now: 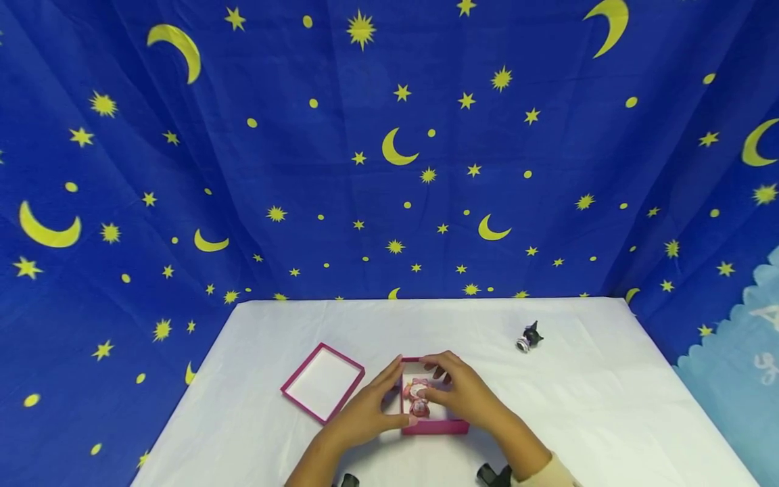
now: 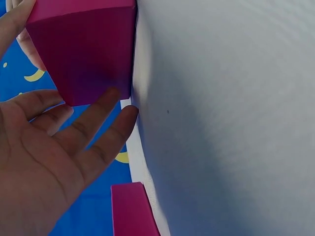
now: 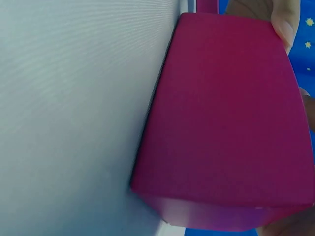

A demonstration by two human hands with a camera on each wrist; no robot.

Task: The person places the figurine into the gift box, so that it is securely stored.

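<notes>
A magenta box (image 1: 435, 427) with a white inside stands open-topped on the white table. In it lies a pink-and-white figurine (image 1: 418, 407), partly covered by a thumb. My left hand (image 1: 365, 412) spans the box's left side, thumb at the near rim and index fingertip by the far left corner. In the left wrist view its other fingers (image 2: 101, 150) are spread and fairly straight beside the box wall. Over the box's right side, my right hand (image 1: 465, 392) reaches in, its thumb on the figurine and its fingers apart from the thumb near the far rim.
A magenta-rimmed lid (image 1: 324, 382) lies white inside up, left of the box. A small black-and-white figurine (image 1: 529, 337) is at the table's back right. Blue cloth (image 1: 341, 169) with yellow moons and stars surrounds the white table (image 1: 584, 392).
</notes>
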